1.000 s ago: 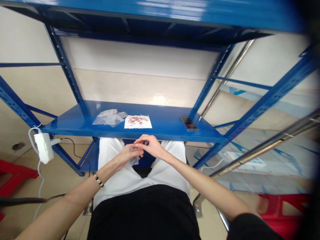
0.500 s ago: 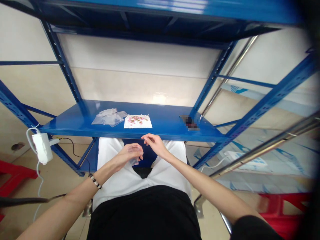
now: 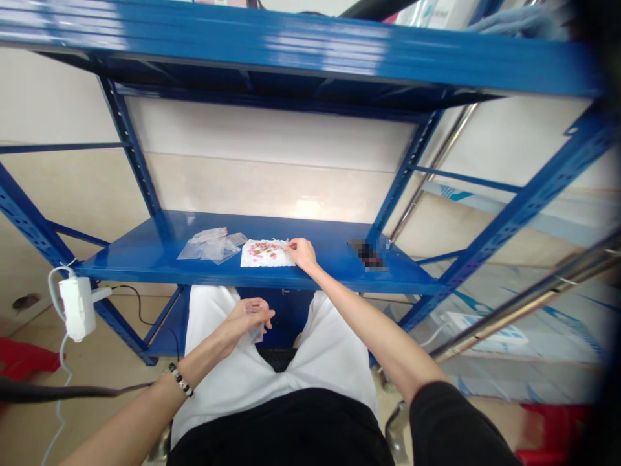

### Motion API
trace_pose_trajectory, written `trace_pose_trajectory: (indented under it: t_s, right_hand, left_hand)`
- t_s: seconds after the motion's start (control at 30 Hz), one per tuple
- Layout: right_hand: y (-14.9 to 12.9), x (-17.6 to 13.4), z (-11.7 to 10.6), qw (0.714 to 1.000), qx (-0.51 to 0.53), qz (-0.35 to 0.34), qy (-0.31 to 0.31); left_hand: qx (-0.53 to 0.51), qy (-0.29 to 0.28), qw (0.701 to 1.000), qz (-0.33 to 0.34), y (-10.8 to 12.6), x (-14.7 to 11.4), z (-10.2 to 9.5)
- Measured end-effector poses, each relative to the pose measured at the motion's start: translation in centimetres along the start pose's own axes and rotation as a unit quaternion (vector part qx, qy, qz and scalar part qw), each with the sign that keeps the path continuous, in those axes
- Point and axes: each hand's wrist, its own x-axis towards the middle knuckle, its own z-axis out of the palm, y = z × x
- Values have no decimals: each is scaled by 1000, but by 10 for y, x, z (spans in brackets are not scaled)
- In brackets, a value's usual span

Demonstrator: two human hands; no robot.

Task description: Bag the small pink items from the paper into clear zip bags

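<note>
Two hands work apart: your left hand (image 3: 245, 318) sits low over your lap, fingers curled around a small clear bag (image 3: 257, 329) that hangs just below them, in front of your white trousers (image 3: 330, 349). Your right hand (image 3: 301, 251) is stretched out to the blue shelf (image 3: 145, 255), fingertips pinched at the right edge of a white sheet (image 3: 266, 254); whether they grip anything there is too small to tell. Pink and green bits (image 3: 264, 248) lie scattered on that sheet. Just left of the sheet lies a loose pile of clear bags (image 3: 212, 235), flat on the shelf and near the sheet without clearly touching it. Farther right on the shelf, well apart from your hand, is a dark blurred object (image 3: 369, 252). A beaded bracelet (image 3: 178, 380) circles your left wrist. At the left, a white adapter (image 3: 77, 307) hangs by its cable beside the shelf's frame.
</note>
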Motion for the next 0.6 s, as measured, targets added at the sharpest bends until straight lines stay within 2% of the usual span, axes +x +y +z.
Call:
trace_pose_trajectory:
  t_s: [0.3,0.53,0.6]
  right_hand:
    - [12,8,6,999,-3,1,-34]
    - [8,9,12,1000,-7,21,-17]
    - [7,7,13,1000,-8,25,-7]
  left_hand:
    - [-49,-32,998,21,12,-7,4]
    - [-106,-56,993,20,18,-12,6]
    - [-89,-68,993,22,19,-12,5]
